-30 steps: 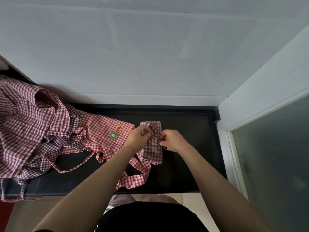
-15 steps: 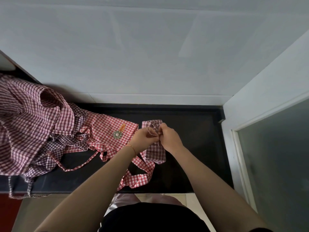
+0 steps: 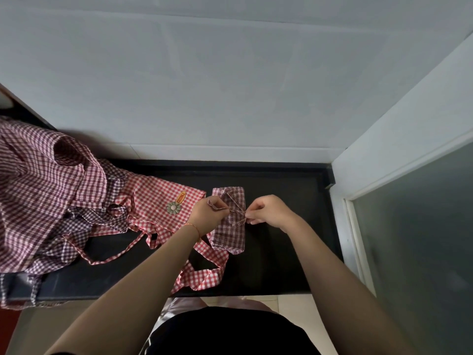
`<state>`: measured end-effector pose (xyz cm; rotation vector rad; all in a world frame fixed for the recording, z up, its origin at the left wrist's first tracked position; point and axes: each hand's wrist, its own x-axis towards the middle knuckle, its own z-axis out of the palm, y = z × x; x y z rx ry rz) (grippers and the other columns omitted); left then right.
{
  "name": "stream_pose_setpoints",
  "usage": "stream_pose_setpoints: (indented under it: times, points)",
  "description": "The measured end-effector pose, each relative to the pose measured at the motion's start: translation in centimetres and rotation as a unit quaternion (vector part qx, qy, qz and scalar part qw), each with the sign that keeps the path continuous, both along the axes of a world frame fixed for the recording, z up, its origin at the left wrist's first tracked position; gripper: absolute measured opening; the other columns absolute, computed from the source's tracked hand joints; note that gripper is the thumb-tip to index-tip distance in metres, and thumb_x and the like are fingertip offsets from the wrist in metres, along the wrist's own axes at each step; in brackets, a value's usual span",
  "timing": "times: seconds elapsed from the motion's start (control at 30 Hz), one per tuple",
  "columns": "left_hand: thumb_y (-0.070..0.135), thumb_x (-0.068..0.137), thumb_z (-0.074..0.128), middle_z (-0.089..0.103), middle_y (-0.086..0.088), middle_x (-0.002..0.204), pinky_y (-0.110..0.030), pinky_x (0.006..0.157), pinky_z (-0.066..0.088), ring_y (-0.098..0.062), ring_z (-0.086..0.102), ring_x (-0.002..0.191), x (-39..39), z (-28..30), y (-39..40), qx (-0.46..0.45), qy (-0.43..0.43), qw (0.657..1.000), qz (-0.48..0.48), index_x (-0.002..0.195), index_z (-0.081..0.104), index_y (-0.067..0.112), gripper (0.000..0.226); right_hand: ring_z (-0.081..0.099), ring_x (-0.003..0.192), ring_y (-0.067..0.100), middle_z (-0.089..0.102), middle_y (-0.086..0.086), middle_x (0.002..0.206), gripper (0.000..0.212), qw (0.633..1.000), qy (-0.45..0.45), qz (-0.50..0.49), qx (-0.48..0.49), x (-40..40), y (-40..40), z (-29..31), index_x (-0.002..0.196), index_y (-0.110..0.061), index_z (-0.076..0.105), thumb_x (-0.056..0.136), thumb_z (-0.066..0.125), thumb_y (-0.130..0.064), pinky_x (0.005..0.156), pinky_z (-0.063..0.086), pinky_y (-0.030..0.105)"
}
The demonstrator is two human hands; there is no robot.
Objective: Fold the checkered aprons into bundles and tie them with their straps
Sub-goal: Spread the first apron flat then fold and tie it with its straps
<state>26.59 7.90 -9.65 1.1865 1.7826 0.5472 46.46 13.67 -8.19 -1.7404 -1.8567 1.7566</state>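
Observation:
A folded maroon checkered apron bundle point(image 3: 229, 233) lies on the black counter point(image 3: 281, 201). Thin straps cross over its upper half. My left hand point(image 3: 208, 216) pinches one strap end at the bundle's left edge. My right hand point(image 3: 268, 210) pinches the other strap end at the bundle's right edge. The strap runs taut between the two hands. A red checkered apron point(image 3: 158, 203) with a flower patch lies spread to the left, partly under my left forearm, and its straps trail toward the counter's front edge.
A heap of maroon and purple checkered aprons point(image 3: 41, 201) covers the counter's left end and hangs over the front. A white wall stands behind. A white frame with frosted glass point(image 3: 414, 239) closes off the right side.
Both hands were close together over the bundle's top half a second ago. They have now moved apart sideways, drawing the strap ends out to the left and right.

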Motion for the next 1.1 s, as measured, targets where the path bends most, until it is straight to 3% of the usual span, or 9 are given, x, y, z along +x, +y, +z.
stream_pose_setpoints:
  times: [0.1,0.3,0.43,0.53,0.63,0.73,0.87,0.97,1.1]
  points:
    - [0.014,0.09,0.071,0.067,0.006,0.089,-0.009,0.06,0.044,-0.005,0.062,0.081,0.1,0.5,0.1,0.001,0.017,1.0,-0.004,0.084,0.068,0.019,0.009,0.072,0.086,0.014,0.073,0.004,0.093,0.009,0.999,-0.005,-0.037,0.012,0.0,-0.4,-0.2,0.101,-0.011,0.069,0.093,0.068,-0.016,0.084,0.06,0.034]
    - [0.003,0.088,0.066,0.067,0.001,0.082,-0.01,0.053,0.04,-0.006,0.059,0.07,-1.4,-0.1,-0.5,-0.022,0.059,0.996,0.065,0.067,0.062,0.02,0.028,0.064,0.081,0.008,0.065,-0.002,0.093,0.005,0.986,-0.127,-0.042,0.102,1.2,-0.5,-1.3,0.096,-0.021,0.06,0.099,0.058,-0.018,0.074,0.053,0.023]
    - [0.007,0.089,0.069,0.068,0.002,0.075,-0.017,0.057,0.049,-0.009,0.062,0.067,-2.4,0.0,-0.6,-0.085,0.025,0.995,0.044,0.071,0.066,0.019,0.022,0.063,0.086,0.011,0.065,-0.002,0.094,0.004,0.981,-0.182,0.009,0.069,2.1,-0.3,-1.5,0.096,-0.022,0.059,0.098,0.059,-0.019,0.081,0.053,0.027]
    - [0.017,0.09,0.068,0.07,0.004,0.082,-0.017,0.063,0.05,-0.012,0.065,0.075,-2.6,0.1,0.0,-0.1,0.008,0.995,-0.001,0.079,0.072,0.017,0.011,0.063,0.087,0.013,0.065,-0.001,0.094,0.008,0.985,-0.157,0.005,0.07,1.4,-0.1,-1.3,0.1,-0.02,0.061,0.094,0.061,-0.014,0.077,0.051,0.027]
    - [0.035,0.093,0.058,0.075,-0.001,0.084,-0.025,0.071,0.05,-0.017,0.063,0.076,-2.2,0.8,1.1,-0.114,-0.031,0.993,0.011,0.085,0.076,0.009,0.033,0.064,0.087,0.012,0.066,0.0,0.094,0.021,0.991,-0.115,0.004,0.063,0.0,-0.3,-1.0,0.109,-0.02,0.059,0.09,0.066,-0.014,0.074,0.051,0.025]
    - [0.035,0.099,0.048,0.076,-0.001,0.089,-0.031,0.078,0.058,-0.016,0.072,0.079,-1.2,1.8,2.5,-0.146,-0.026,0.989,0.003,0.084,0.077,0.014,0.039,0.063,0.087,0.016,0.063,0.003,0.097,0.021,0.99,-0.116,0.021,0.078,-1.2,-0.8,-1.3,0.109,-0.019,0.053,0.092,0.065,-0.016,0.075,0.053,0.03]
    - [0.011,0.098,0.054,0.07,-0.012,0.095,-0.025,0.054,0.057,-0.019,0.074,0.074,-0.9,2.4,3.9,-0.258,0.005,0.959,-0.119,0.098,0.065,0.001,0.015,0.061,0.089,0.017,0.057,0.002,0.104,0.013,0.983,-0.138,0.057,0.105,-2.0,-1.5,-1.6,0.111,-0.017,0.049,0.1,0.051,-0.01,0.077,0.052,0.032]
    - [0.01,0.095,0.059,0.069,-0.013,0.11,-0.033,0.07,0.062,-0.02,0.074,0.085,-1.0,3.0,4.7,-0.284,0.05,0.94,-0.182,0.109,0.064,0.001,0.018,0.062,0.086,0.018,0.059,0.004,0.104,0.013,0.983,-0.14,0.063,0.103,-2.3,-1.8,-1.5,0.112,-0.015,0.053,0.099,0.052,-0.012,0.075,0.053,0.032]
    - [0.045,0.097,0.055,0.067,-0.005,0.124,-0.046,0.103,0.049,-0.025,0.063,0.116,-0.7,5.5,5.6,-0.368,0.07,0.889,-0.265,0.116,0.066,0.014,0.038,0.063,0.09,0.015,0.063,0.001,0.102,0.011,0.98,-0.141,0.075,0.118,-2.5,-1.6,-1.4,0.108,-0.015,0.061,0.098,0.058,-0.015,0.081,0.054,0.029]
